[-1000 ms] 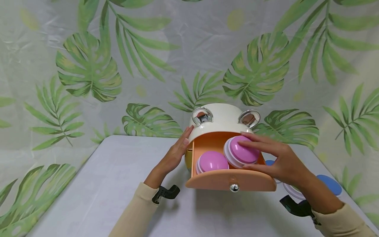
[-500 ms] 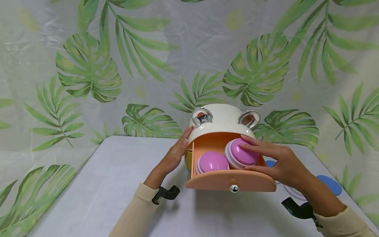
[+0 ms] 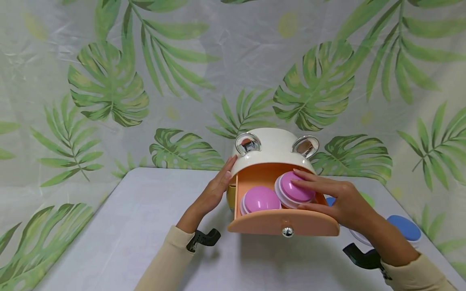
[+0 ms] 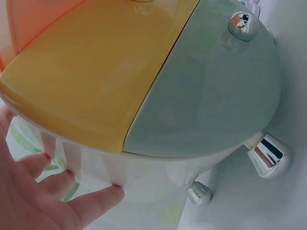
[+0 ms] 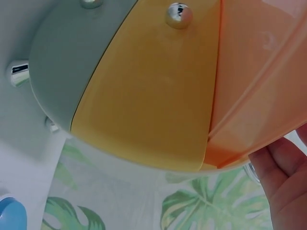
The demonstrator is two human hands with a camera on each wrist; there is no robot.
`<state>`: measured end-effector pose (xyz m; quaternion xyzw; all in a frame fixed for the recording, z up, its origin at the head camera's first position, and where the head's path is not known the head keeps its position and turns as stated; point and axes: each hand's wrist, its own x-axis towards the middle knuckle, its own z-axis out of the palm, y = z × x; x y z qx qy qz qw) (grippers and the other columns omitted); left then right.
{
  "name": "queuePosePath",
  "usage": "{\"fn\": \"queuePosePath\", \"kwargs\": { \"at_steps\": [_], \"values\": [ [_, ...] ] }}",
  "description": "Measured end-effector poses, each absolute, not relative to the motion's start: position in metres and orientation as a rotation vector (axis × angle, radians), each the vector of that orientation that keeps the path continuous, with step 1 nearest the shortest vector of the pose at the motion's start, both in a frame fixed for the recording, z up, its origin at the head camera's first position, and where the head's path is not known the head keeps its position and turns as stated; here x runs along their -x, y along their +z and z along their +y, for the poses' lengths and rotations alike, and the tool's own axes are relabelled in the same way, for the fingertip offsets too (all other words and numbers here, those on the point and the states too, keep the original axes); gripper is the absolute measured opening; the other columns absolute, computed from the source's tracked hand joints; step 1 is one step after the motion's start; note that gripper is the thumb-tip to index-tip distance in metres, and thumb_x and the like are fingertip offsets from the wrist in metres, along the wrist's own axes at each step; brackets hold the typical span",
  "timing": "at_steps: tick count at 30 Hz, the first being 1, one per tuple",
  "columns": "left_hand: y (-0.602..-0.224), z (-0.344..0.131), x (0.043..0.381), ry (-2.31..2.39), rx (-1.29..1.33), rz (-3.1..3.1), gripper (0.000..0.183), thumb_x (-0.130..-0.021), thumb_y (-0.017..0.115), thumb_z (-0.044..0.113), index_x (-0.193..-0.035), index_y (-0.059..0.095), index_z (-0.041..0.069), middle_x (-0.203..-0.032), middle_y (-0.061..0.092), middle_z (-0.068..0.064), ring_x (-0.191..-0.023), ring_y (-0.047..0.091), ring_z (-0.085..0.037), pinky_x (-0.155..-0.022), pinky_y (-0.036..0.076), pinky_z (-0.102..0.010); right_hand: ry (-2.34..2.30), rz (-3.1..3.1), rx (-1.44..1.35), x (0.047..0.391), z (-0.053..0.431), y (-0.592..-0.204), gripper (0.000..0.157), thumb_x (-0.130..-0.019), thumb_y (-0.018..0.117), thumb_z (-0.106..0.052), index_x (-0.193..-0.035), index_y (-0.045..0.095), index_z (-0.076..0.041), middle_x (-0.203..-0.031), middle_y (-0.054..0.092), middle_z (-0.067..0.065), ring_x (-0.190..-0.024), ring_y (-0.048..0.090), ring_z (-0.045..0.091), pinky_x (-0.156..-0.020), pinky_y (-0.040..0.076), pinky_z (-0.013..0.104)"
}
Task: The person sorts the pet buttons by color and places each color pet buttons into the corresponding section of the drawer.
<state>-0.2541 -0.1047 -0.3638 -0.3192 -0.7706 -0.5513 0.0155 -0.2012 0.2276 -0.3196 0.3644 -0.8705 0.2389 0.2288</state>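
A white rounded cabinet (image 3: 272, 142) with silver ear-like loops stands on the table. Its peach top drawer (image 3: 265, 222) is pulled out, while the yellow drawer (image 4: 100, 76) and grey-green drawer (image 4: 211, 91) below are closed. Inside the peach drawer sits a pink-lidded round container (image 3: 261, 199). Beside it, a second pink-lidded round container (image 3: 296, 186) leans at a tilt, gripped by my right hand (image 3: 338, 198) with fingers over the lid and thumb low near the drawer front. My left hand (image 3: 212, 194) rests with straight fingers against the cabinet's left side.
Blue-lidded round containers (image 3: 404, 228) stand on the table to the right, partly behind my right forearm. A bit of a green lid (image 3: 367, 199) shows past my right hand. A leaf-patterned cloth (image 3: 240, 60) hangs behind the table.
My right hand and the tilted pink-lidded container have shifted slightly left and down in the drawer. A green lid now shows behind the right hand. My left hand stays in place.
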Motion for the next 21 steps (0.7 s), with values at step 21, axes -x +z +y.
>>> {"fn": "queuePosePath", "kwargs": {
  "at_steps": [21],
  "values": [
    [-0.3658,-0.1042,0.2545,-1.706,1.018,-2.364,0.052,-0.106,0.025,0.017,-0.157,0.013,0.015,-0.162,0.002,-0.009,-0.147,0.006,-0.029,-0.108,0.028,-0.062,0.596,-2.341,-1.065,0.2018,0.2268,-0.3181,0.065,-0.068,0.087,-0.019,-0.129,0.065,-0.018,-0.133,0.06,0.002,-0.12,0.058,0.019,-0.089,0.042,0.01]
  ]
}}
